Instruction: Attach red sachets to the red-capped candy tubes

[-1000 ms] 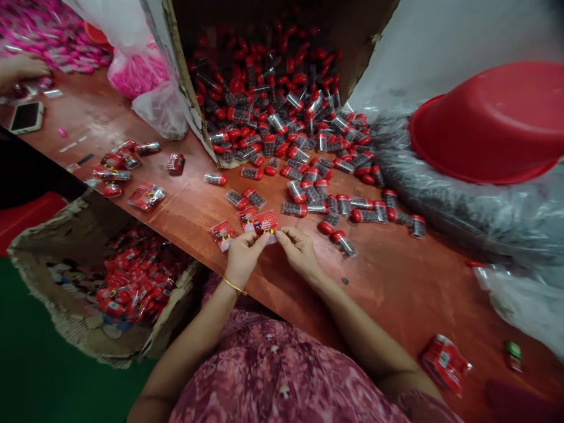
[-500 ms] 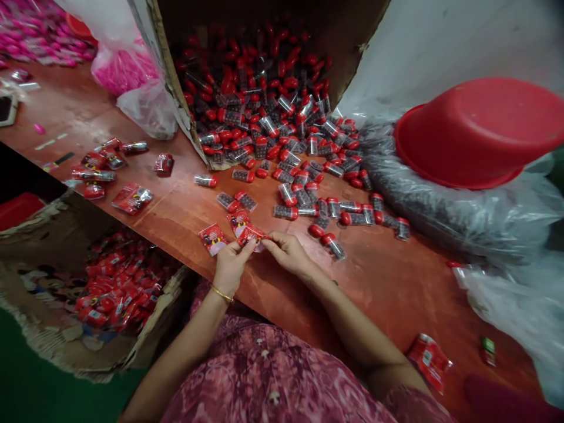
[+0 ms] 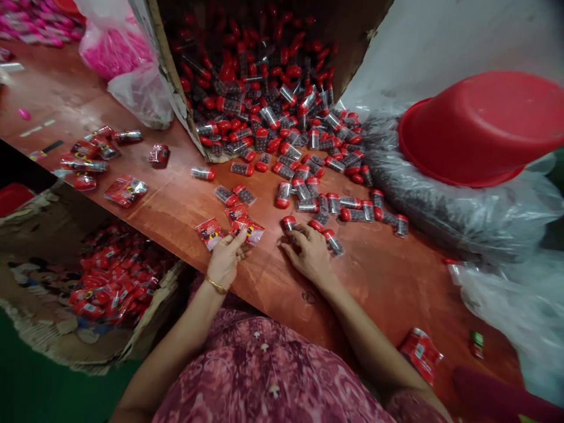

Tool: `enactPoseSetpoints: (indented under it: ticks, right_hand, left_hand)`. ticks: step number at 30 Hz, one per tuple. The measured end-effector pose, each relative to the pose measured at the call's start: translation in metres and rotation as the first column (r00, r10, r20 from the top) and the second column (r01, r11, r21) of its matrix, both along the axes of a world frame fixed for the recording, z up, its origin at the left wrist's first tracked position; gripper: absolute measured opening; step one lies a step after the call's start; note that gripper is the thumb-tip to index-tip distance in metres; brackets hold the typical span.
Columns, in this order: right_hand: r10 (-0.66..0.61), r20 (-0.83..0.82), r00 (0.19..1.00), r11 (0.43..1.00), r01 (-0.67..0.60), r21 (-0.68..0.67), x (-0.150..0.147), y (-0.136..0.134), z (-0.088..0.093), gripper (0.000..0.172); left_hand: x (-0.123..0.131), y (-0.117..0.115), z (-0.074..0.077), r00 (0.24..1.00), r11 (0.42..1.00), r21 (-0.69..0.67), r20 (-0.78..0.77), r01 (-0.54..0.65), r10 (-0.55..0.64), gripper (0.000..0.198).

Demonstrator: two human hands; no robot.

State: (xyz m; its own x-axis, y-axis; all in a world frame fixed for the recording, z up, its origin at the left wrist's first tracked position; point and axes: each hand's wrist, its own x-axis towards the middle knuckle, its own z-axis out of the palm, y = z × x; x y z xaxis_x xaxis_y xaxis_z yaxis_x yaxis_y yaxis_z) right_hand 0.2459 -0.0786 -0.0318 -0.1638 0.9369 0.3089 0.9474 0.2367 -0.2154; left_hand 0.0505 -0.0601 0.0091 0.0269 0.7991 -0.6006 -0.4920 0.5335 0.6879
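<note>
My left hand (image 3: 224,258) pinches a small red printed packet (image 3: 254,231) between thumb and fingers, just above the table. Under and beside it lie two more red packets, one of them (image 3: 208,230) at the fingertips' left. My right hand (image 3: 311,252) has its fingers curled round a clear tube with a red cap (image 3: 288,221) and dark contents; the hand covers most of the tube. Beside its knuckles lies another red-capped tube (image 3: 333,242). Two similar tubes (image 3: 226,195) rest just beyond the packets.
A cardboard box (image 3: 176,88) on its side spills many red-capped tubes onto the table (image 3: 176,217). Filled packets (image 3: 127,191) lie at left, above a carton (image 3: 145,343) of red packs. A red tub (image 3: 480,129) sits on a plastic bag (image 3: 462,217) at right.
My right hand has left the packet and moved right to a tube, which has shifted toward me and turned. My left hand still holds the packet. The view has shifted slightly.
</note>
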Motion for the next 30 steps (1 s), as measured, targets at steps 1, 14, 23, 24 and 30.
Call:
enactPoseSetpoints:
  ticks: [1, 14, 23, 24, 30]
  right_hand:
    - [-0.040, -0.019, 0.999, 0.999, 0.040, 0.014, 0.002, -0.003, -0.001, 0.044]
    - [-0.063, -0.454, 0.889, 0.992, 0.005, -0.127, 0.008, -0.011, 0.021, 0.020]
    - [0.008, -0.693, 0.721, 0.940, -0.242, -0.241, -0.012, -0.030, 0.062, 0.013]
    - [0.017, -0.696, 0.718, 0.934, -0.260, -0.246, -0.013, -0.028, 0.061, 0.014]
    - [0.016, -0.723, 0.690, 0.925, -0.285, -0.252, -0.016, -0.026, 0.052, 0.013]
  left_hand:
    - [0.001, 0.000, 0.000, 1.000, 1.000, -0.006, 0.008, 0.003, -0.003, 0.034]
    - [0.003, -0.005, 0.009, 0.998, 0.997, -0.049, 0.034, 0.052, -0.050, 0.029]
    - [0.005, -0.009, 0.009, 0.983, 0.984, 0.030, -0.047, 0.178, -0.176, 0.039]
    - [0.004, -0.009, 0.009, 0.981, 0.982, 0.035, -0.061, 0.186, -0.183, 0.040]
    - [-0.001, -0.007, 0.007, 0.965, 0.970, 0.079, -0.144, 0.231, -0.219, 0.043]
